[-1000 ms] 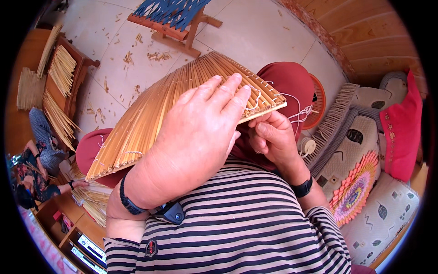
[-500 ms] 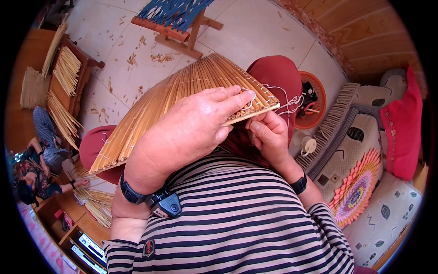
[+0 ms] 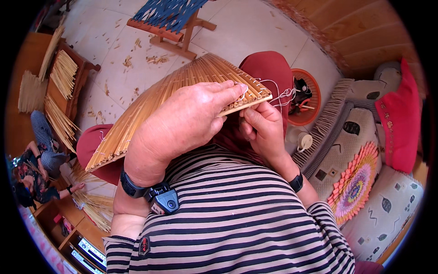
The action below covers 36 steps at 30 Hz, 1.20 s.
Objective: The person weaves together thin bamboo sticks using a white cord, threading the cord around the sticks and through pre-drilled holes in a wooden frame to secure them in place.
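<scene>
A fan-shaped mat of tan reed stalks (image 3: 150,105) lies across my lap, its stalks tied with rows of white thread. My left hand (image 3: 191,112) grips the mat near its right end, fingers on top and thumb at the near edge. A loop of white cord (image 3: 242,91) sits by its fingertips. Just below the mat's right corner, my right hand (image 3: 264,121) is closed in a pinch; what it holds is hidden. From that corner, loose white thread (image 3: 285,94) trails right over my red-trousered knee.
An orange basket (image 3: 315,96) with dark items stands right of my knee, near a white thread spool (image 3: 305,140). A patterned sofa (image 3: 365,137) is at right. Ahead is a wooden stool with blue webbing (image 3: 169,18). Reed bundles (image 3: 64,73) and a seated person (image 3: 34,169) are at left.
The view has shifted slightly. My left hand keeps its hold on the mat, its index finger a little drawn in. My right hand has turned slightly under the corner.
</scene>
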{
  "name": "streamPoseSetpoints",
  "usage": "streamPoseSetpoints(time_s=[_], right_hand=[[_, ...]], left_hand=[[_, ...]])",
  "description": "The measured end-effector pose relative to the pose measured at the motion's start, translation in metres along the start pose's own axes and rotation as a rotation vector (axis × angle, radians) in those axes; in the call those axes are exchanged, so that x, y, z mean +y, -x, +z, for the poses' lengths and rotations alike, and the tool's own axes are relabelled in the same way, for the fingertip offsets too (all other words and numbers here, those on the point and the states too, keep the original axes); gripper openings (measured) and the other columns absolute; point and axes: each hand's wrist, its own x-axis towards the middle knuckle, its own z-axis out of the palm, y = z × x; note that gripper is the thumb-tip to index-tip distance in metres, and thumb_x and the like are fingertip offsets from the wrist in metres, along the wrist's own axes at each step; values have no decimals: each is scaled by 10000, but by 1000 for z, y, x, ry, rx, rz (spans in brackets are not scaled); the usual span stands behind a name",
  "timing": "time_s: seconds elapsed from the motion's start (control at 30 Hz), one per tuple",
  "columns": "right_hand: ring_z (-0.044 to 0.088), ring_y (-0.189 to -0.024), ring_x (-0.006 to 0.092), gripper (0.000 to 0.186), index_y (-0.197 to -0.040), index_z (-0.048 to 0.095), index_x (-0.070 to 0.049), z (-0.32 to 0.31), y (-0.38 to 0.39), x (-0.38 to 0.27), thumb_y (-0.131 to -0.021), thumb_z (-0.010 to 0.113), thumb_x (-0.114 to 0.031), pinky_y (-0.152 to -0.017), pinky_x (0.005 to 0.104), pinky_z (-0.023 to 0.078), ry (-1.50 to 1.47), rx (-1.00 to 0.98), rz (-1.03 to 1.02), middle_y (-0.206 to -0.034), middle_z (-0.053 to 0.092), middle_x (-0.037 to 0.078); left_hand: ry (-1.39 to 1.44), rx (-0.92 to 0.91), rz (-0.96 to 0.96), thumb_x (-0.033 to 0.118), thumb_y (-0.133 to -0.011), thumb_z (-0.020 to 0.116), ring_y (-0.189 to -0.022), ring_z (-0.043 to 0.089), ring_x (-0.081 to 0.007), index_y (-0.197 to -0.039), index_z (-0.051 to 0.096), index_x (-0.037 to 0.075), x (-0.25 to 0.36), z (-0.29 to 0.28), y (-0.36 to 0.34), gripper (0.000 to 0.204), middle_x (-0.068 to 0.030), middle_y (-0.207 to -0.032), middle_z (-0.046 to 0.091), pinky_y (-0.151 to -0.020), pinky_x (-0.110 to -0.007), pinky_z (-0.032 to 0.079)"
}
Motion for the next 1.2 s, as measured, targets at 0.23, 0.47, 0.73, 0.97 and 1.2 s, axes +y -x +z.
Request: streamPoseSetpoints(time_s=[0.23, 0.47, 0.73, 0.97, 1.2], right_hand=[[435, -481, 67, 129, -1070, 586, -26, 18, -5, -27, -996, 566, -128, -432, 200, 330, 43, 120, 171, -674, 552, 17], [513, -508, 65, 116, -1080, 542, -65, 13, 0, -29, -969, 574, -75, -439, 183, 398, 86, 82, 174, -713, 598, 23], [496, -523, 96, 100, -1045, 513, -43, 29, -7, -30, -961, 566, -59, -441, 216, 378, -29, 131, 122, -710, 577, 45], [511, -578, 117, 224, -1117, 554, -34, 29, -3, -44, -1009, 516, -227, -494, 244, 408, 24, 126, 201, -749, 591, 49], [449, -537, 69, 254, -1080, 583, -114, 29, -6, -47, -1006, 518, -348, -467, 205, 323, -63, 164, 320, -716, 534, 1]], left_hand=[[-11, 41, -15, -73, -765, 591, -1136, 628, -365, -1298, 600, 15, -1, 1, 1, 541, -221, -1224, 646, -985, -388, 511], [-42, 37, 22, -72, -765, 589, -1119, 631, -369, -1293, 595, 9, -3, 2, 1, 534, -223, -1217, 646, -967, -398, 516], [-4, 46, 17, -78, -775, 572, -1090, 636, -387, -1285, 593, -7, -7, 4, 1, 516, -239, -1182, 652, -956, -405, 520], [-27, 37, 5, -87, -769, 569, -1107, 630, -375, -1291, 589, -4, -4, 4, 5, 529, -234, -1205, 642, -962, -399, 517], [-54, 65, 11, -74, -781, 596, -1108, 624, -386, -1261, 598, -12, 2, 16, 7, 485, -230, -1205, 642, -962, -407, 518]])
